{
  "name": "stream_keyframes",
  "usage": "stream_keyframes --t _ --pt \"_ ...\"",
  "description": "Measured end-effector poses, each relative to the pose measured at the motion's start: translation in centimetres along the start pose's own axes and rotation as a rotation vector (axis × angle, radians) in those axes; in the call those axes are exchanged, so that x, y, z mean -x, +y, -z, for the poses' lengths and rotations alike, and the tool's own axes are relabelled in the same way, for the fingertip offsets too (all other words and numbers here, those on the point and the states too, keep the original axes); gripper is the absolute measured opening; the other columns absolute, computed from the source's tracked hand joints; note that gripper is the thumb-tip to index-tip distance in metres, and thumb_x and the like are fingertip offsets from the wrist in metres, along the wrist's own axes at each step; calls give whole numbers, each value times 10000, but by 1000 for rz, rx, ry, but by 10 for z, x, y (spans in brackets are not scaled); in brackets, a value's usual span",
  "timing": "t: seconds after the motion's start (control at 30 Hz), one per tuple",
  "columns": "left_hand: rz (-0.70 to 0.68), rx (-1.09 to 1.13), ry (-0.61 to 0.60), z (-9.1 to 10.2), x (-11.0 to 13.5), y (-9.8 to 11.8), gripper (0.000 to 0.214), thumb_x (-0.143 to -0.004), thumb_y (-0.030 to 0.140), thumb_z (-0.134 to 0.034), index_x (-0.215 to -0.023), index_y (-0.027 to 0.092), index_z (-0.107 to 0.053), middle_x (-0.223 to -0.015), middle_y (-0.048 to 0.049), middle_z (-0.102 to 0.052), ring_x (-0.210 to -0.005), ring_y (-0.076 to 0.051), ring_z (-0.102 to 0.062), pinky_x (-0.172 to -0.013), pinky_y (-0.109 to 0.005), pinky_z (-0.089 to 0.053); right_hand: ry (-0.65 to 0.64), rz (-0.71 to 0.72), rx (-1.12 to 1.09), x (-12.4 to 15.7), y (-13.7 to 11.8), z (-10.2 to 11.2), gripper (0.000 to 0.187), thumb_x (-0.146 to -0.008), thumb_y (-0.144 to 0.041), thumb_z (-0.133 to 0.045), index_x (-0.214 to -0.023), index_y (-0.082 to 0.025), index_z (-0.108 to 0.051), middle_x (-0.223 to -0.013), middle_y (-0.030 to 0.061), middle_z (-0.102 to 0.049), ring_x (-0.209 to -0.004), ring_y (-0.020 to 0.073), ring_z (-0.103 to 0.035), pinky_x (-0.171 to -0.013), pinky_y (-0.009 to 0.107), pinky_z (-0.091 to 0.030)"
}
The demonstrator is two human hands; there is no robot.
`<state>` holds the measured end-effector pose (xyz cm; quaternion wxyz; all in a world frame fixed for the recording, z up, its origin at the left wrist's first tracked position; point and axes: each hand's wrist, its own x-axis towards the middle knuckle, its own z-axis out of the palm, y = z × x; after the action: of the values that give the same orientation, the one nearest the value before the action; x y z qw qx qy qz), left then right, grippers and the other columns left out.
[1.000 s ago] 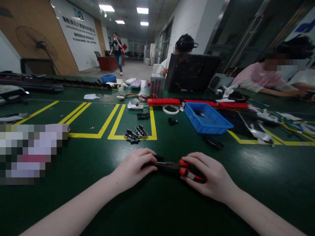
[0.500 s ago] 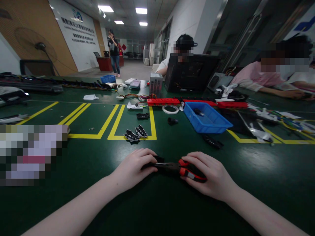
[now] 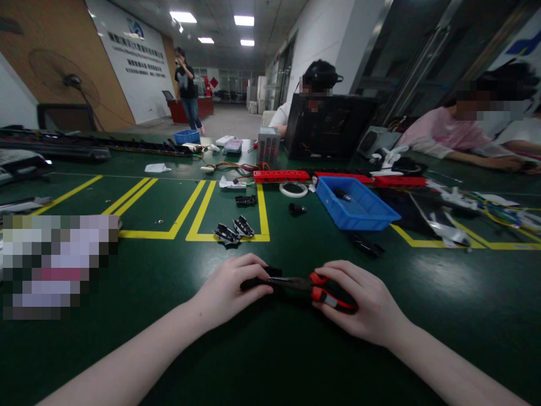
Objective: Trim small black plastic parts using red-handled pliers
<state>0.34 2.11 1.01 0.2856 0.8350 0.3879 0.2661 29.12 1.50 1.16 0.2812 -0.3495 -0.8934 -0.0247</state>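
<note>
My right hand (image 3: 359,296) is wrapped round the red-and-black handles of a pair of long-nose pliers (image 3: 296,283). The pliers lie level, their jaws pointing left at a small black part (image 3: 274,272). Thumb and fingers of my left hand (image 3: 236,282) pinch that part, which is mostly hidden by the fingers; its exact kind does not show. Whether the jaws grip it or only touch it, I cannot tell. Beyond my hands, black-and-silver plastic pieces (image 3: 227,234) lie by a yellow line, with another black piece (image 3: 245,201) farther back.
A blue bin (image 3: 359,214) holds a dark object. Near it lie a black cylindrical piece (image 3: 297,209), a dark curved part (image 3: 367,246) and a white ring (image 3: 293,190). Behind are red power strips (image 3: 282,176) and a metal box (image 3: 267,145). People sit across the table.
The pliers and both hands stay almost in place, with only a slight shift of the view. In the background, the standing person has moved a little to the left.
</note>
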Motion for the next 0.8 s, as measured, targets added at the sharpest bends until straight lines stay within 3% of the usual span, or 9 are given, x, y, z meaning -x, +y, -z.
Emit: stream_keyframes --t 0.5,0.8 --pt "7 -64 -12 -1 -1 -2 64 -890 243 -671 -933 202 -695 -1096 -45 -646 -971 -223 -622 -861 -412 -514 27 68 83 3 4 -3 398 -829 -321 -658 -1187 -164 -579 -1049 127 -660 -893 230 -652 -707 364 -565" --pt "45 44 -12 -2 -1 -5 76 -888 237 -670 -952 211 -701 -1114 -38 -629 -998 -211 -613 -884 -398 -507 34 71 82 1 1 -2 364 -842 -334 -640 -1162 -167 -594 -1028 119 -671 -868 220 -659 -719 360 -570"
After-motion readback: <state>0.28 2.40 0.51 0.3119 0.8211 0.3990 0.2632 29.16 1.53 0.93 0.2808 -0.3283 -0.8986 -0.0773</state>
